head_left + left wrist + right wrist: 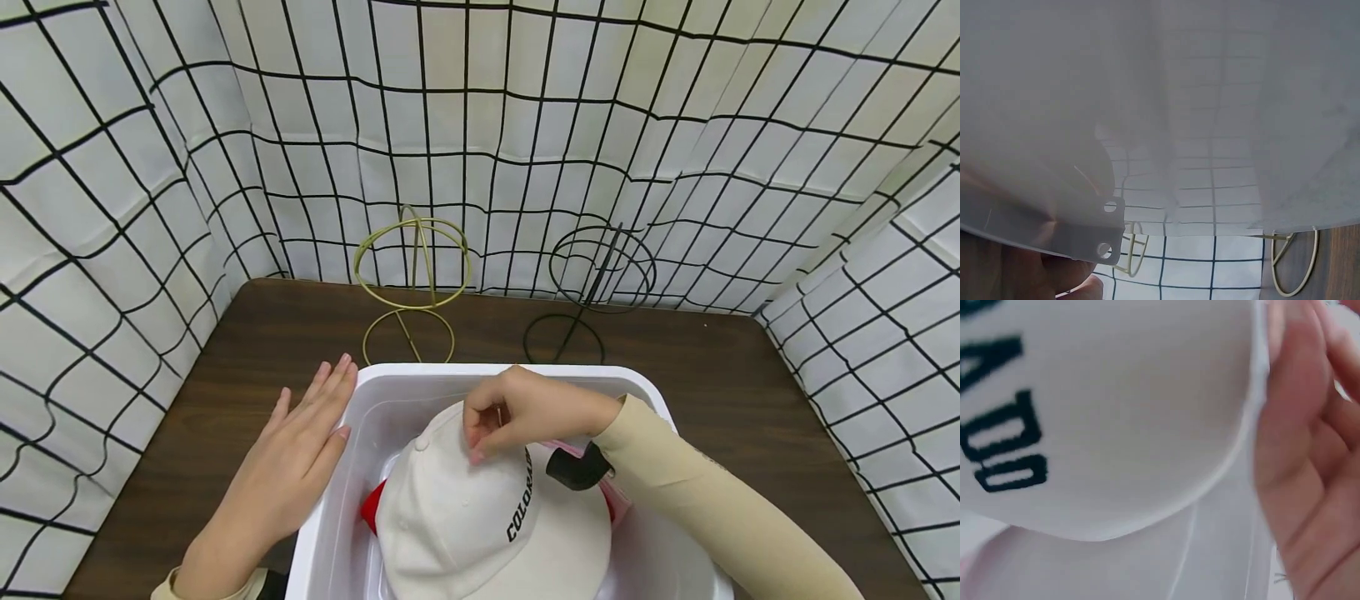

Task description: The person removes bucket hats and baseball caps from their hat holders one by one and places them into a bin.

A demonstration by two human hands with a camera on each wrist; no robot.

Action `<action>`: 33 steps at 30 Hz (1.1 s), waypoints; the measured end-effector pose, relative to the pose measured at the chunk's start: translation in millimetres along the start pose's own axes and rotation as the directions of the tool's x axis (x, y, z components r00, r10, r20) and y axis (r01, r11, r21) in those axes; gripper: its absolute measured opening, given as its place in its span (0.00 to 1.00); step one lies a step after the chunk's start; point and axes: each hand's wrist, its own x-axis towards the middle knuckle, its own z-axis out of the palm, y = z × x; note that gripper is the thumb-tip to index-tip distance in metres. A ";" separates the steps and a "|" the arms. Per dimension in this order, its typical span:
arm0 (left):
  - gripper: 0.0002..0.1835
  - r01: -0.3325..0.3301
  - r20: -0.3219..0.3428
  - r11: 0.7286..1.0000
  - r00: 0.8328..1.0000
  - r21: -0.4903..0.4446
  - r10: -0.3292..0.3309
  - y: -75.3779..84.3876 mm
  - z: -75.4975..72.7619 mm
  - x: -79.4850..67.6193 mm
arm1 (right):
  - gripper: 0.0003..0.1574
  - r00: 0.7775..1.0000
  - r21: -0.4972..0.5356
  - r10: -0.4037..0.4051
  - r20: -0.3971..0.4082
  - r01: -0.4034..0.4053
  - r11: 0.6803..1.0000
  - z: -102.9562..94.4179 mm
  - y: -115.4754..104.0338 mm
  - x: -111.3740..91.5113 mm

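A white baseball cap with dark lettering lies in a white plastic bin, brim toward the lower right. My right hand reaches over the bin and pinches the top of the cap's crown between thumb and curled fingers. Close up in the right wrist view, the cap fills the left and middle, with the right hand at its edge. Straight-fingered, my left hand rests at the bin's left rim. The left wrist view shows mostly the bin's outer wall.
Behind the bin stand a gold wire stand and a black wire stand on the dark wooden table. Black wire grid panels over white sheeting enclose three sides. Something red shows beneath the cap.
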 end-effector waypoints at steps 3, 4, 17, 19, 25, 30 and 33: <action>0.31 -0.002 0.000 1.000 1.000 -0.002 0.002 0.3 0.8 0.6 | 0.09 0.989 0.155 0.090 0.116 -0.107 0.982 -1.7 2.3 -9.6; 0.31 -0.003 0.001 1.000 1.000 -0.001 0.003 0.5 0.8 0.9 | 0.10 0.984 0.191 0.109 0.140 -0.135 0.972 -1.1 3.5 -11.9; 0.31 0.001 0.016 1.000 1.000 0.000 -0.001 1.7 1.7 0.2 | 0.13 0.990 0.058 0.127 0.064 -0.131 0.990 30.4 22.2 4.4; 0.31 0.002 0.015 1.000 1.000 -0.004 -0.001 1.6 2.0 0.1 | 0.11 0.992 -0.004 0.106 0.073 -0.106 0.994 35.7 26.2 7.5; 0.31 0.000 0.014 1.000 1.000 -0.017 0.000 0.7 3.1 0.6 | 0.10 0.991 -0.185 0.086 0.098 -0.067 0.980 48.2 37.1 14.4; 0.31 -0.004 0.018 1.000 1.000 -0.013 0.004 0.5 2.9 1.1 | 0.12 0.985 -0.255 0.120 0.125 -0.085 0.963 56.3 40.9 19.7; 0.31 0.000 0.014 1.000 1.000 -0.017 0.000 0.4 3.0 0.7 | 0.12 0.976 -0.307 0.147 0.160 -0.093 0.947 61.5 42.7 23.5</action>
